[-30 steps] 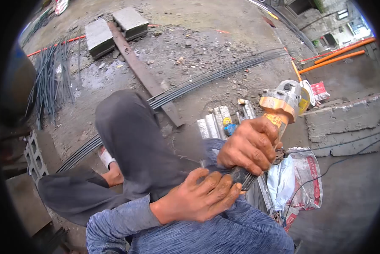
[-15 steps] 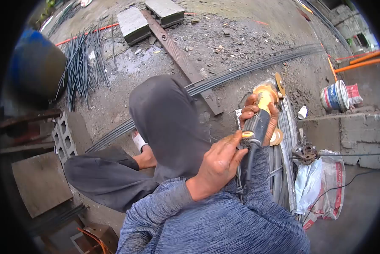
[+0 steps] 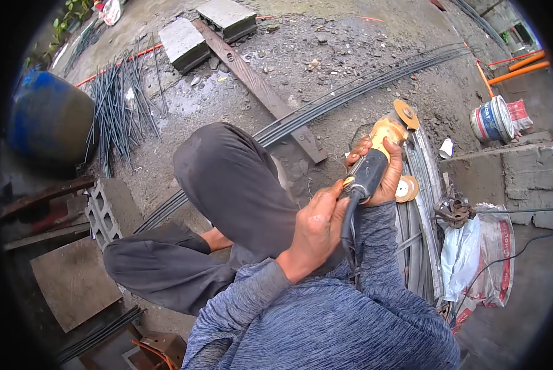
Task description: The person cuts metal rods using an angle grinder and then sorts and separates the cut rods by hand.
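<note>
My right hand (image 3: 384, 169) is wrapped around the body of a yellow and black angle grinder (image 3: 375, 154), its thumb and fingers on either side. A thin tan cutting disc (image 3: 406, 115) is fitted at the grinder's head, which points up and away. My left hand (image 3: 316, 225) is closed at the tool's rear end, with fingertips against a small yellow part there. From that end a black power cord (image 3: 348, 225) hangs down past my left fingers. Below the right wrist, spare tan discs (image 3: 406, 189) rest on metal channels (image 3: 427, 185).
A bundle of steel bars (image 3: 350, 86) crosses the ground over a wooden plank (image 3: 252, 77). Concrete blocks (image 3: 184, 43), cut rods (image 3: 116, 105) and a blue drum (image 3: 51, 117) stand left. A paint bucket (image 3: 492, 120), low block wall (image 3: 504, 176) and cement sack (image 3: 495, 259) are right.
The grinder has turned slightly, showing more of the disc's face. My left fingers now cover more of the yellow part at its rear. My raised knee has shifted left.
</note>
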{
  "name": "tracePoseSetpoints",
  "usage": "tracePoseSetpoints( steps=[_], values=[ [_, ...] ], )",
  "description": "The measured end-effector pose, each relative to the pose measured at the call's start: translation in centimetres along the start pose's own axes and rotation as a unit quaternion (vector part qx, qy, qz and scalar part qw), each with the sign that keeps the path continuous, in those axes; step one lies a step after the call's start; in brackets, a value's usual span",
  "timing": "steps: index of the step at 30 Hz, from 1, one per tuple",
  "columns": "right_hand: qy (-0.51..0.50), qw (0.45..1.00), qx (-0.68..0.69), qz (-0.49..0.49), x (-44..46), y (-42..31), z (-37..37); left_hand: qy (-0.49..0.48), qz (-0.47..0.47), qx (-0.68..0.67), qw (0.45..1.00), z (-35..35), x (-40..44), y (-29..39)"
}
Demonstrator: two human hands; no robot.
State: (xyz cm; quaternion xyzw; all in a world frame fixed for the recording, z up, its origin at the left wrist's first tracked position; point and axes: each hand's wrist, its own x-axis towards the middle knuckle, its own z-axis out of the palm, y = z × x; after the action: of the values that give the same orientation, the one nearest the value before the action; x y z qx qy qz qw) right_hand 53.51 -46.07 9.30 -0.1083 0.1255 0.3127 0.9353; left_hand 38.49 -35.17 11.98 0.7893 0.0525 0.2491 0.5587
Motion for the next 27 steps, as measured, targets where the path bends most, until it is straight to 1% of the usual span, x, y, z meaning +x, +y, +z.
tracePoseSetpoints(
  steps=[2, 3, 4, 7, 9, 10, 11, 12, 13, 15, 17, 18, 19, 20, 22, 24, 25, 27],
  values=[
    [0.021, 0.995, -0.085, -0.038, 0.0, -0.1, -0.2, -0.026, -0.027, -0.001, 0.999, -0.1, 0.1, -0.1],
    [0.024, 0.996, -0.08, -0.013, 0.2, -0.6, -0.3, -0.042, -0.037, -0.001, 0.998, -0.3, 0.3, 0.0],
    [0.034, 0.996, -0.083, -0.02, 0.2, -0.9, -0.5, -0.058, -0.05, 0.0, 0.997, -0.5, 0.4, 0.3],
    [0.057, 0.994, -0.089, -0.039, 0.8, -1.8, -1.1, -0.088, -0.041, 0.024, 0.995, -3.1, 1.0, 0.4],
    [0.108, 0.983, -0.143, -0.04, 1.1, -3.0, -1.5, -0.084, -0.008, 0.016, 0.996, -7.9, 2.1, 2.0],
    [0.133, 0.976, -0.169, -0.041, 1.2, -3.6, -1.7, -0.049, -0.045, -0.006, 0.998, -11.1, 2.7, 3.4],
    [0.14, 0.971, -0.187, -0.043, 1.8, -4.4, -2.9, 0.07, -0.112, -0.091, 0.987, -13.5, 2.9, 4.4],
    [0.16, 0.959, -0.231, -0.049, 2.0, -5.1, -3.8, 0.161, -0.048, -0.082, 0.982, -16.3, 3.5, 3.1],
    [0.179, 0.944, -0.273, -0.054, 2.3, -5.7, -4.6, 0.249, -0.061, -0.039, 0.966, -19.0, 4.6, 2.5],
    [0.211, 0.912, -0.348, -0.055, 3.0, -6.2, -5.6, 0.327, -0.071, 0.054, 0.941, -22.6, 6.8, -2.0],
    [0.238, 0.883, -0.403, -0.032, 4.4, -7.1, -8.9, 0.304, -0.137, 0.105, 0.937, -23.1, 8.4, -9.4],
    [0.25, 0.867, -0.431, -0.02, 5.1, -7.3, -9.9, 0.244, -0.198, 0.155, 0.936, -22.7, 8.7, -13.7],
    [0.257, 0.831, -0.492, -0.031, 5.4, -6.6, -9.8, 0.182, -0.259, 0.203, 0.927, -21.7, 8.3, -18.1],
    [0.248, 0.805, -0.538, -0.028, 6.1, -6.3, -10.8, 0.139, -0.285, 0.208, 0.925, -19.5, 7.5, -21.8],
    [0.238, 0.779, -0.58, -0.007, 7.3, -5.3, -12.1, 0.132, -0.239, 0.2, 0.941, -14.3, 3.0, -30.7],
    [0.236, 0.737, -0.633, -0.011, 8.7, -3.7, -12.9, -0.005, -0.222, 0.32, 0.921, -11.0, 3.9, -31.2],
    [0.235, 0.715, -0.658, -0.012, 9.5, -3.1, -13.4, -0.137, -0.269, 0.386, 0.872, -10.8, 5.7, -30.3],
    [0.23, 0.652, -0.723, -0.009, 11.2, -2.6, -15.7, -0.195, -0.26, 0.398, 0.858, -9.2, 6.5, -32.2]
  ],
)
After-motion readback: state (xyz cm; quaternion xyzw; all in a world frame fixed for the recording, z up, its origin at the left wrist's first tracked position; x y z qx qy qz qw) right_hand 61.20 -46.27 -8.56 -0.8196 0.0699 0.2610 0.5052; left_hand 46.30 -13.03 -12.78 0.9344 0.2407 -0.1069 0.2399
